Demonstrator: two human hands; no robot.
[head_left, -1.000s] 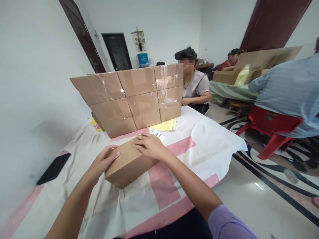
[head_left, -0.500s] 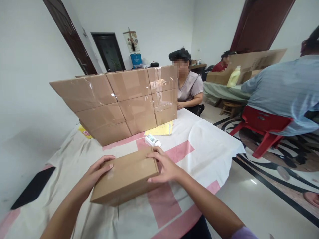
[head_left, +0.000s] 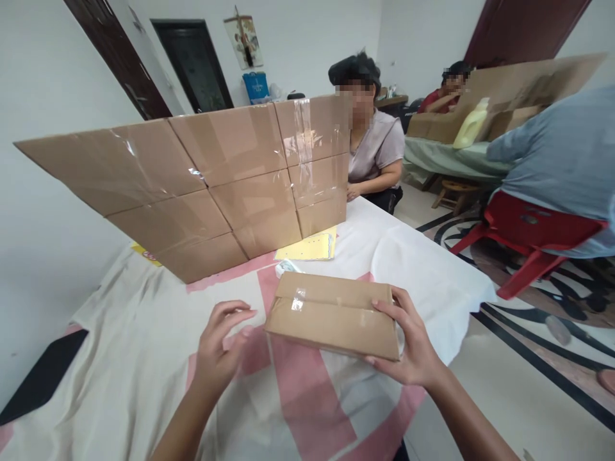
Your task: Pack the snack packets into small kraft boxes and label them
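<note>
A closed cardboard box [head_left: 331, 320] with clear tape on its top seam is gripped at its right end by my right hand [head_left: 406, 336], thumb on the near edge and fingers over the top. My left hand [head_left: 223, 342] is apart from the box, to its left, with fingers curved and spread and nothing between them. Just behind the box a small white object [head_left: 286, 267] is partly hidden; its kind is hard to make out now. Yellow paper sheets [head_left: 310, 246] lie beyond it.
Taped cardboard boxes form a wall [head_left: 259, 205] across the back of the table. The white and pink cloth [head_left: 144, 358] is wrinkled. A black flat object [head_left: 43, 374] lies at left. A person [head_left: 377, 147] sits behind the wall; another sits on a red chair [head_left: 538, 230].
The box has moved right and turned, its taped seam now showing. My left hand has let go of it, while my right hand keeps its hold. The view has shifted a little.
</note>
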